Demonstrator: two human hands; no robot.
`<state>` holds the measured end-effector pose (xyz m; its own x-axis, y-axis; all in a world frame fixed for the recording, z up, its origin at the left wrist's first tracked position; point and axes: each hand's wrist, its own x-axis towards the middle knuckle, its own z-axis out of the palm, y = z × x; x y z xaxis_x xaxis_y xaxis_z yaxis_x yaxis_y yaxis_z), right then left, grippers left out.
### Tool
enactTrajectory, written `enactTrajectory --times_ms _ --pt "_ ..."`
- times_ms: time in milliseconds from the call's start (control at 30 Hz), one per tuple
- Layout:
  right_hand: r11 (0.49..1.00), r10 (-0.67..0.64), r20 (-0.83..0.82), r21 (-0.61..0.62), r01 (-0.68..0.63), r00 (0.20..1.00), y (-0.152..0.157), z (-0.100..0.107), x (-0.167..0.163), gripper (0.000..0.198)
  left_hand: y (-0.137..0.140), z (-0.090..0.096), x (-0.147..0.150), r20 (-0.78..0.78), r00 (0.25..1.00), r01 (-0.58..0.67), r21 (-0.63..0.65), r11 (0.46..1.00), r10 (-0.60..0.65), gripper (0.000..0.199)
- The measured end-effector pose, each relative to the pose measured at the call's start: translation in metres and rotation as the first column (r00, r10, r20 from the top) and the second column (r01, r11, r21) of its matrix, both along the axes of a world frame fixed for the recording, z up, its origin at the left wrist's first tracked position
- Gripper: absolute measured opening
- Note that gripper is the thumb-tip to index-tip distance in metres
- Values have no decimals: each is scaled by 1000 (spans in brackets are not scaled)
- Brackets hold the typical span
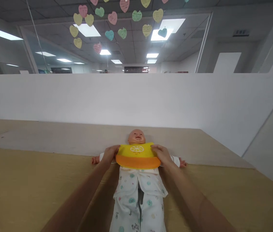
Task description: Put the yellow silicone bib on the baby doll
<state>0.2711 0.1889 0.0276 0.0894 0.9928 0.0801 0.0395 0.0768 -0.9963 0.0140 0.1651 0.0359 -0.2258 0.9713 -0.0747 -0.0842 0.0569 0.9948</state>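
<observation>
1. A white wall stands behind the desk, where the doll lies on its back.
2. The yellow bib lies over its chest, below the chin.
3. The left hand and the right hand each pinch one upper side of it.
4. The step seems to be placing the bib; the next move probably calls for bringing its upper ends around the neck.

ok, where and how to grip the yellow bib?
Likely the upper side edges, one hand from each side: the bib lies spread over the doll, and the left hand and right hand are at those edges. The curved orange band looks less handy.
</observation>
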Motion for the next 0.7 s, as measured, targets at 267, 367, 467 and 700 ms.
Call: enactTrajectory --times_ms 267,367,467,700 --pt "849 -383 776 510 -141 501 -44 -30 66 32 -31 -40 -50 -864 409 303 431 850 293 31" --pt "803 -487 829 549 -233 275 -50 -42 75 29 -34 -56 -55 -901 201 375 434 819 385 30" --pt "799 -528 830 557 -226 179 -51 -47 74 27 -32 -62 -54 -899 92 338 433 835 429 31" --pt "798 -548 819 573 -186 170 -58 -45 61 24 -28 -60 -48 -865 24 274 487 829 501 33"
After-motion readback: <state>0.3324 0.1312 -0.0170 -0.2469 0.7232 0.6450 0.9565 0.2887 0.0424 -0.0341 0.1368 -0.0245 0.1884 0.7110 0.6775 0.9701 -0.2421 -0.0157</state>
